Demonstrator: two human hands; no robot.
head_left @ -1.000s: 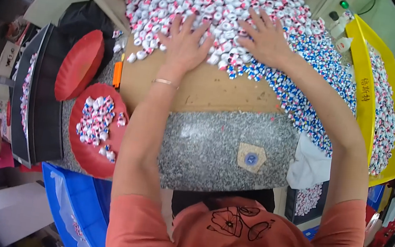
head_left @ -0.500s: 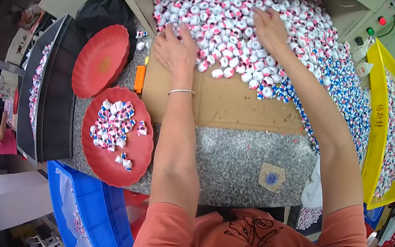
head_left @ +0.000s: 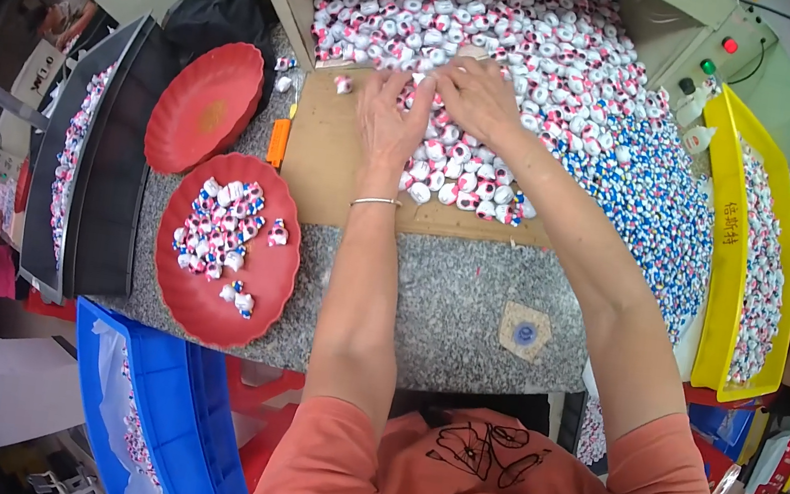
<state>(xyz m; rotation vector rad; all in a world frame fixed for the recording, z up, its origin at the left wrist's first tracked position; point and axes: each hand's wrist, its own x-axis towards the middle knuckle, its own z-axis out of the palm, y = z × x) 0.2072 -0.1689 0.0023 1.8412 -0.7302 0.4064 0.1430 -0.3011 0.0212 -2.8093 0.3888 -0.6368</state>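
A large heap of small white pieces with pink and dark markings (head_left: 436,25) fills the hooded bay in front of me and spills onto a brown cardboard sheet (head_left: 317,155). My left hand (head_left: 392,123) lies at the heap's near left edge, fingers stretched forward and thumb apart, against the pieces. Close to its right, my right hand (head_left: 478,102) reaches over the heap with fingers spread and bent down onto it. Several pieces sit below and between the hands. Smaller blue-and-white pieces (head_left: 656,218) spread to the right of the heap.
Left: a red scalloped plate (head_left: 271,305) holding assembled little figures, another red plate (head_left: 238,73), an orange-handled tool (head_left: 278,142), a black bin (head_left: 118,168) and a blue crate (head_left: 190,410). Right: a yellow tray (head_left: 721,283) and white bottles (head_left: 698,138). Granite tabletop (head_left: 447,305) lies nearer me.
Both hands have come together at the heap, the left moving right, the right moving left and nearer. A batch of white-and-pink pieces has slid nearer me across the cardboard. The view has shifted slightly.
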